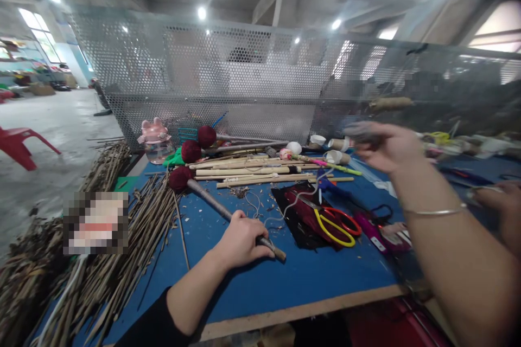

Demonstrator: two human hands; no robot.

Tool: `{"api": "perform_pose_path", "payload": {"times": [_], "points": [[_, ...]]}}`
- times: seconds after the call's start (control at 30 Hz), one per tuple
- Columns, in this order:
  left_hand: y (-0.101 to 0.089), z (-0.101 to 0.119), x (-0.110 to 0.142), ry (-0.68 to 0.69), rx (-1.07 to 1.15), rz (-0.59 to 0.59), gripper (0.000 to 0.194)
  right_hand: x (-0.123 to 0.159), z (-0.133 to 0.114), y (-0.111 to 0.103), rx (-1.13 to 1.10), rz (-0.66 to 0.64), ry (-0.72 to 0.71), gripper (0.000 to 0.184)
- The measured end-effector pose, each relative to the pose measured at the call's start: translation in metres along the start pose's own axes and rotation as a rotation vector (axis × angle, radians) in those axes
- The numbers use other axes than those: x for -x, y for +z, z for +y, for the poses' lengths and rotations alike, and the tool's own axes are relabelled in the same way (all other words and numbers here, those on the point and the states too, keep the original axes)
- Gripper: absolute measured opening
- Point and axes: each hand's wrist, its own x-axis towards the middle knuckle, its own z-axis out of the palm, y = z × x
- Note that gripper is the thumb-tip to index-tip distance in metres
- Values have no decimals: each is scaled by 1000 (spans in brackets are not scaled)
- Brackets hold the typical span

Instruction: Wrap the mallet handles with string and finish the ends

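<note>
My left hand (242, 238) is closed around a stick (211, 201) wrapped in grey, its bare brown tip poking out past my thumb. At the stick's far end is a dark red ball (180, 178), resting by the twigs. My right hand (394, 147) is raised over the right side of the table, fingers closed on a grey bundle (360, 133) that looks like yarn; motion blurs it. A thin grey cord (290, 207) loops over the table between the hands. Scissors (336, 232) with yellow and red handles lie on dark cloth (291, 214), right of my left hand.
Twigs (142, 222) are piled at the left. Pale sticks (248, 172) and two more red-balled sticks (252, 146) lie behind. A pink-lidded jar (157, 143) stands by the mesh panel (211, 76). Another person's hand (494, 198) shows at the right edge.
</note>
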Motion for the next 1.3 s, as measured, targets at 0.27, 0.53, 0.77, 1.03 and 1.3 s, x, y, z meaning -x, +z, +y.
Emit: {"api": "perform_pose_path", "payload": {"times": [0.27,0.53,0.77,1.03,1.3], "points": [[-6,3,3,-10,-50,98,41,84,61,141,-115,-488,481,20],[-5,3,2,30,37,116,36,108,78,160,-203,-633,353,28],[-6,5,3,35,18,80,41,99,86,152,-162,-473,265,34],[-2,3,1,0,-22,77,40,107,93,154,-198,-530,333,29],[-4,4,1,-12,-20,63,40,110,80,146,-48,-816,308,29]]}}
